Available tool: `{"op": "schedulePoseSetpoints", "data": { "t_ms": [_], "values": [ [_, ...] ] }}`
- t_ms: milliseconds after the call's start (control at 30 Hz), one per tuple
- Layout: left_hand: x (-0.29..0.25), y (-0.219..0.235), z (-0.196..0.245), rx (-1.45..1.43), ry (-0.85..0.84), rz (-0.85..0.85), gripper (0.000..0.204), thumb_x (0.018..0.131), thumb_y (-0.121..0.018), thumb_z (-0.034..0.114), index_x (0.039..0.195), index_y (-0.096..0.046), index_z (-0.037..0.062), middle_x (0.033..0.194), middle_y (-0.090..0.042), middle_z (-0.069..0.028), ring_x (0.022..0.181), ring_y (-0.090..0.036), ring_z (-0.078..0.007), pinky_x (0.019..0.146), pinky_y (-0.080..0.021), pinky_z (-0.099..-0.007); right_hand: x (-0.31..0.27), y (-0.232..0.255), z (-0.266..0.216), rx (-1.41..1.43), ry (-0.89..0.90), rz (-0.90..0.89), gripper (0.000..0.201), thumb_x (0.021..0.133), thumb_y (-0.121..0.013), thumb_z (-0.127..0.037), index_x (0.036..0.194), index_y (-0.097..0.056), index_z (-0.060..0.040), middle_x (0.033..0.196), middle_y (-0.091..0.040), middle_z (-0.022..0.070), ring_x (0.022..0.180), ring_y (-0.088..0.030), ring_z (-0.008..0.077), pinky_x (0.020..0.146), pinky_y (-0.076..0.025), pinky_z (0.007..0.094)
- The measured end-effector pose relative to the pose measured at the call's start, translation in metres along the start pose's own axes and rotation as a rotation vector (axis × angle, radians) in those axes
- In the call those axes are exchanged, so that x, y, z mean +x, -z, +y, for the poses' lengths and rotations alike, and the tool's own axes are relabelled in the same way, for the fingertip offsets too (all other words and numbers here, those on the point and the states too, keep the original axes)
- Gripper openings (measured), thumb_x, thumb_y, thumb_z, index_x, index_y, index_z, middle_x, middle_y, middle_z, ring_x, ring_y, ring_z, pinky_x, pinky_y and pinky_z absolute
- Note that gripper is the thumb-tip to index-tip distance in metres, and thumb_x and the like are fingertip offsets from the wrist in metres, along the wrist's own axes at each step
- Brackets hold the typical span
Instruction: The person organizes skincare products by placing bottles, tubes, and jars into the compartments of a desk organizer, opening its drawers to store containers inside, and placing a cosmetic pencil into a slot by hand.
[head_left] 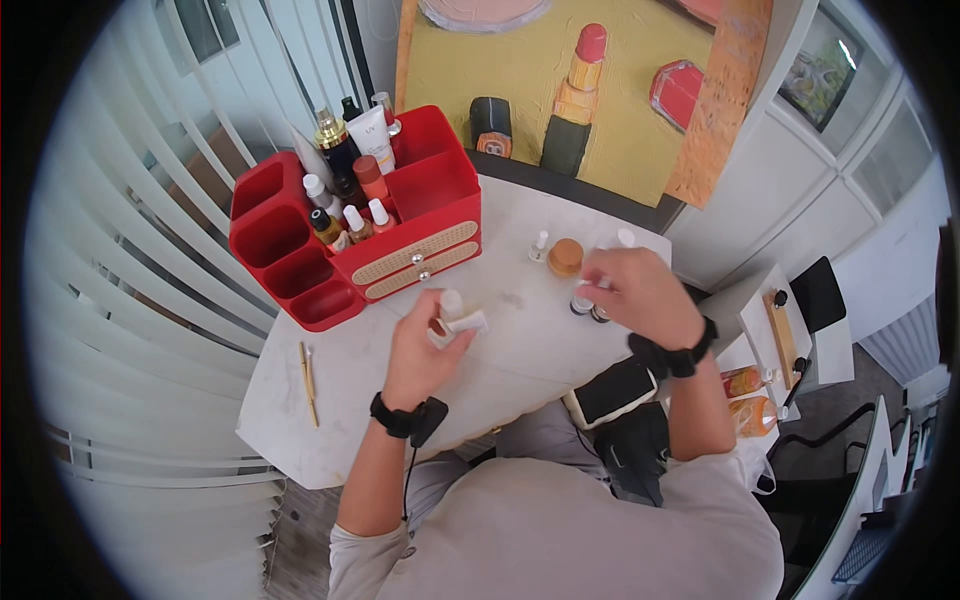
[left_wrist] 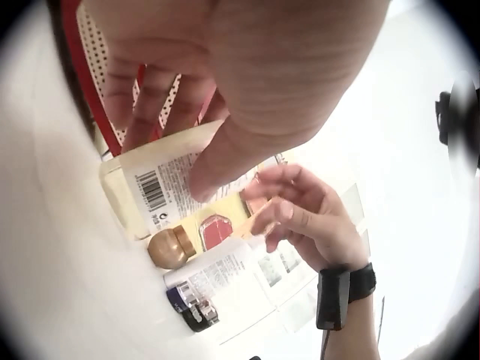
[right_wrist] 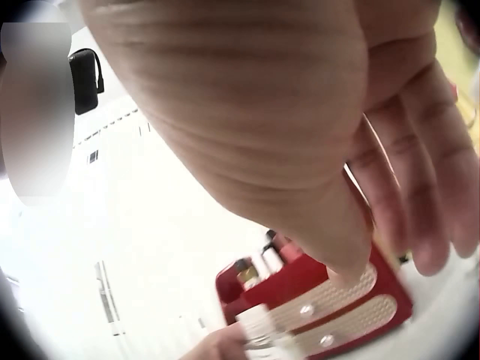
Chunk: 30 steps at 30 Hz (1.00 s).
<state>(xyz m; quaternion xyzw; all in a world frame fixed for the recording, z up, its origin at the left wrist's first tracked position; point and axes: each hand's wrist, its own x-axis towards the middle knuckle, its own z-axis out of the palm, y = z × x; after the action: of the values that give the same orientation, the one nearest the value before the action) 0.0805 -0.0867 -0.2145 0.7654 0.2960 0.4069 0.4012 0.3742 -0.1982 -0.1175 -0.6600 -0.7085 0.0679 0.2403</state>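
A seated person works at a white marble-look table, seen from above. The left hand grips a small pale tube with a barcoded label, thumb pressed across its side and fingers curled behind it, holding it just above the table in front of a red cosmetics organizer. The organizer, with two woven-front drawers and pearl knobs, stands at the table's far left and carries an upright cluster of bottles and tubes in its rear compartments.

The right hand hovers over a group of small dark-capped bottles near the table's right edge, fingers loosely bent and spread; the left wrist view shows nothing pinched between them. Just beyond it sit a brown round-lidded jar and a small clear bottle with a white cap. A slim wooden stick lies well apart on the table's left side. Both wrists wear black straps. A painted panel of lipsticks leans against the wall behind the table.
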Motion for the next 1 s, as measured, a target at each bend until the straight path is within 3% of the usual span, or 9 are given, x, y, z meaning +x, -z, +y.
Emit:
{"op": "schedulePoseSetpoints", "data": {
  "t_ms": [133,300,400,533,600,667,800,900,1000],
  "values": [
    [0.033,0.029,0.036,-0.008,-0.099,0.016,0.046,0.086,-0.079,-0.005,0.127,-0.060,0.0019,0.109,-0.076,-0.0083,0.103,-0.075,-0.0185,0.093,-0.058,-0.0341,-0.044,-0.021,0.031,-0.368,-0.189,-0.017,0.019,0.089,-0.081,-0.023,0.094,-0.073,-0.0061,0.087,-0.073,0.0129,0.081,-0.072,0.0384,0.070,-0.057,0.0476],
    [0.092,0.051,0.070,-0.046,-0.135,-0.004,0.040,0.089,-0.076,-0.006,0.125,-0.061,0.0009,0.116,-0.076,-0.0089,0.108,-0.074,-0.0175,0.095,-0.059,-0.0345,-0.046,-0.045,0.021,-0.209,-0.131,0.132,0.017,0.088,-0.081,-0.018,0.100,-0.074,-0.0073,0.099,-0.073,0.0099,0.083,-0.073,0.0359,0.071,-0.059,0.0445],
    [0.122,0.063,0.083,-0.116,-0.146,0.095,0.039,0.088,-0.081,0.002,0.122,-0.063,-0.0019,0.113,-0.076,-0.0122,0.099,-0.075,-0.0188,0.088,-0.059,-0.0309,-0.029,-0.056,0.014,-0.105,-0.026,0.149,0.025,0.087,-0.081,-0.013,0.110,-0.073,-0.0062,0.104,-0.071,0.0099,0.084,-0.073,0.0355,0.074,-0.061,0.0441],
    [0.149,0.077,0.093,0.118,-0.121,0.119,0.035,0.086,-0.082,0.006,0.116,-0.067,-0.0032,0.105,-0.076,-0.0143,0.095,-0.075,-0.0221,0.084,-0.059,-0.0339,0.018,-0.075,0.003,-0.185,0.010,0.226,0.039,0.088,-0.078,-0.010,0.124,-0.065,-0.0015,0.109,-0.068,0.0163,0.084,-0.074,0.0368,0.075,-0.062,0.0449],
    [0.166,0.084,0.096,0.410,-0.269,0.129,0.036,0.086,-0.081,0.006,0.119,-0.068,-0.0015,0.094,-0.075,-0.0075,0.071,-0.068,-0.0107,0.063,-0.055,-0.0302,0.049,-0.086,0.008,-0.206,0.061,0.277,0.044,0.088,-0.078,-0.009,0.128,-0.062,0.0001,0.111,-0.067,0.0183,0.083,-0.074,0.0375,0.074,-0.063,0.0460],
    [0.184,0.089,0.104,0.458,-0.150,0.123,0.034,0.082,-0.083,0.009,0.111,-0.068,-0.0007,0.093,-0.074,-0.0095,0.079,-0.071,-0.0148,0.071,-0.056,-0.0314,0.070,-0.099,0.010,-0.330,-0.169,0.050,0.045,0.088,-0.080,-0.010,0.127,-0.060,-0.0006,0.111,-0.067,0.0192,0.088,-0.073,0.0415,0.075,-0.062,0.0492],
    [0.232,0.092,0.095,0.495,-0.204,0.050,0.029,0.082,-0.081,0.010,0.105,-0.067,0.0002,0.095,-0.076,-0.0135,0.092,-0.075,-0.0276,0.085,-0.058,-0.0399,0.084,-0.103,0.009,-0.332,-0.132,0.035,0.041,0.088,-0.081,-0.012,0.123,-0.061,-0.0012,0.111,-0.067,0.0201,0.088,-0.074,0.0421,0.074,-0.062,0.0491],
    [0.267,0.083,0.067,0.845,-0.294,0.076,0.039,0.077,-0.080,0.021,0.112,-0.073,0.0042,0.102,-0.078,-0.0170,0.099,-0.075,-0.0395,0.093,-0.055,-0.0472,0.074,-0.100,0.004,-0.310,-0.052,0.082,0.033,0.088,-0.079,-0.014,0.115,-0.065,-0.0013,0.105,-0.067,0.0173,0.078,-0.075,0.0362,0.071,-0.062,0.0476],
    [0.289,0.072,0.064,1.142,-0.149,-0.029,0.033,0.078,-0.079,0.022,0.108,-0.076,0.0074,0.099,-0.078,-0.0142,0.099,-0.075,-0.0362,0.094,-0.049,-0.0508,0.065,-0.093,0.001,-0.299,-0.021,0.098,0.029,0.088,-0.080,-0.015,0.110,-0.067,-0.0011,0.106,-0.068,0.0175,0.082,-0.075,0.0358,0.071,-0.062,0.0463]
  ]
}}
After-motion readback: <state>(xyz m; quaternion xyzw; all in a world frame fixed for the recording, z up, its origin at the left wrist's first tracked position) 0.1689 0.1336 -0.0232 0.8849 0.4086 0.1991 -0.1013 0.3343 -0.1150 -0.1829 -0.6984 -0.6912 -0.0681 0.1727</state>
